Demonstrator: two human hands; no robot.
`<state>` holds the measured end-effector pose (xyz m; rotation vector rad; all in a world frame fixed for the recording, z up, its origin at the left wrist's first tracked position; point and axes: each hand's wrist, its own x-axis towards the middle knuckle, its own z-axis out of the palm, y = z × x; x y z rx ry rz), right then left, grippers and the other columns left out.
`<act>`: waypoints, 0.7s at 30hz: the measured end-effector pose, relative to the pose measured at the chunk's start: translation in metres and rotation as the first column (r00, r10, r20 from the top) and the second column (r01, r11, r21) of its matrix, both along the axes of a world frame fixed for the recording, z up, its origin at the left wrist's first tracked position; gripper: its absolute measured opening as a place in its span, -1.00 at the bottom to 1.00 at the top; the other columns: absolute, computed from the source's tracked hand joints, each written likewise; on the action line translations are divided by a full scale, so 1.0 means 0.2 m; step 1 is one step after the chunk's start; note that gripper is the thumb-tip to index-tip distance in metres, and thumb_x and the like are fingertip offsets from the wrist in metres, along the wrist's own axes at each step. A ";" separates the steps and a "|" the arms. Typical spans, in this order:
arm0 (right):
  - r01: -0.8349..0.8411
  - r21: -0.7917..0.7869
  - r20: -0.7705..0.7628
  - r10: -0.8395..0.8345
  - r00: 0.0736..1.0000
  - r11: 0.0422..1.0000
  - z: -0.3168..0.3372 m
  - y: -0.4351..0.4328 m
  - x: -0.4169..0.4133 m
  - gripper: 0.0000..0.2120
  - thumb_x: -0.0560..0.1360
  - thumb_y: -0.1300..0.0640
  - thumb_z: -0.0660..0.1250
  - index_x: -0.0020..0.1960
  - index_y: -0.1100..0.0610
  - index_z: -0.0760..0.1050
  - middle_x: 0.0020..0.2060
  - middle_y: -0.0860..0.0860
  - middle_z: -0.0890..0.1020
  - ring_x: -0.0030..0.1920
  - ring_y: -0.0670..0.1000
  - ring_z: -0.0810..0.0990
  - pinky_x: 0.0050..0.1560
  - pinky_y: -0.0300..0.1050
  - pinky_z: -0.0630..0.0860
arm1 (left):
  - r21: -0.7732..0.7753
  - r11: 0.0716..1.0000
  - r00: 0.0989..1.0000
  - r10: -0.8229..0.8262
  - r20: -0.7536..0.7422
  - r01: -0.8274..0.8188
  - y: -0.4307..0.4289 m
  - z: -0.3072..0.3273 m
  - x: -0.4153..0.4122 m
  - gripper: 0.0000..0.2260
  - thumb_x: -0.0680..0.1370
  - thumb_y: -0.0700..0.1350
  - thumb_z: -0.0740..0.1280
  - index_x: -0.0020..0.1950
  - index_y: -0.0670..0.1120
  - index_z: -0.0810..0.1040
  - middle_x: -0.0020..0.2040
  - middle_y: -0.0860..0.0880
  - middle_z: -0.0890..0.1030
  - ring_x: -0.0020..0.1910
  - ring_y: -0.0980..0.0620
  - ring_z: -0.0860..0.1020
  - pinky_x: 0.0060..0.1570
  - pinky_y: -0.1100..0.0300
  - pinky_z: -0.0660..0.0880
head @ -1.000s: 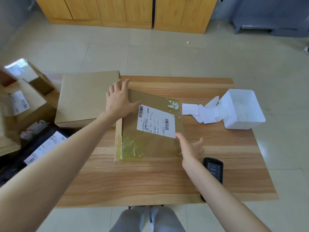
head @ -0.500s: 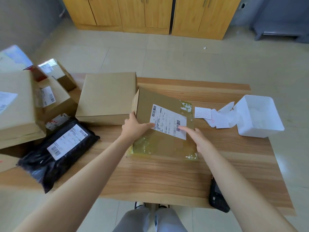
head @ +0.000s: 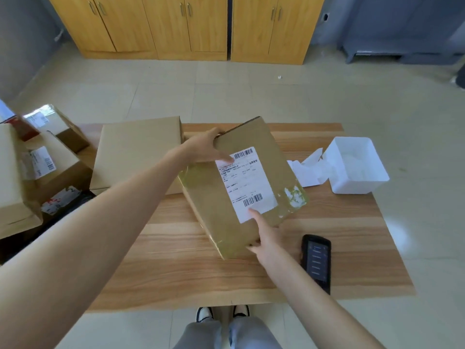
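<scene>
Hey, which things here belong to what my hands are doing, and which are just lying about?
In hand: labelled box, shipping label, left hand, right hand.
Lying about: black handheld device, white tub, paper scraps, plain box, parcels at left.

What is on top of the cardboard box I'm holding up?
A white shipping label with barcodes, plus yellowish tape on the cardboard box. Your left hand and right hand each lay a digit on the label. The box's underside and contents are hidden.

Brown box (head: 219, 205) — white barcoded label (head: 247, 183), yellowish tape (head: 294, 195).
</scene>
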<state>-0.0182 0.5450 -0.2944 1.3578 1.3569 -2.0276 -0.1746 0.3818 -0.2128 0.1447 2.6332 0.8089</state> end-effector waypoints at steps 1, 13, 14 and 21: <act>0.047 0.006 0.018 -0.047 0.999 0.999 -0.01 -0.03 0.03 -0.23 0.24 0.04 0.62 0.31 0.16 0.32 0.16 0.10 0.51 0.13 0.14 0.53 -0.13 0.06 0.62 | -0.027 0.998 0.998 -0.054 0.013 0.054 0.02 0.01 -0.03 -0.29 0.35 0.12 0.52 0.41 0.07 0.28 0.13 0.10 0.52 0.10 0.01 0.51 0.09 0.14 0.43; 0.242 -0.121 0.219 -0.212 0.952 0.963 -0.09 -0.22 0.24 -0.34 0.30 0.21 0.58 0.25 0.20 0.27 0.11 0.20 0.48 -0.01 0.19 0.55 0.09 0.15 0.58 | -0.135 0.951 0.946 -0.247 0.209 0.278 0.15 -0.34 -0.11 -0.19 0.30 0.26 0.50 0.47 0.08 0.28 0.44 0.03 0.34 0.41 -0.05 0.30 0.32 0.05 0.26; 0.250 -0.116 0.226 -0.219 0.949 0.961 -0.10 -0.22 0.24 -0.35 0.30 0.22 0.58 0.25 0.20 0.28 0.12 0.20 0.49 0.00 0.19 0.55 0.08 0.15 0.59 | -0.126 0.952 0.946 -0.248 0.210 0.278 0.15 -0.36 -0.11 -0.19 0.30 0.26 0.49 0.47 0.08 0.28 0.44 0.04 0.34 0.41 -0.04 0.30 0.32 0.06 0.26; 0.276 -0.074 0.238 -0.252 0.938 0.958 -0.16 -0.25 0.18 -0.32 0.31 0.24 0.57 0.24 0.17 0.21 -0.04 0.15 0.47 0.01 0.19 0.56 0.02 0.12 0.61 | -0.171 0.941 0.941 -0.252 0.224 0.293 0.12 -0.49 -0.15 -0.20 0.29 0.31 0.45 0.46 0.15 0.25 0.40 0.09 0.37 0.36 -0.04 0.35 0.33 -0.07 0.33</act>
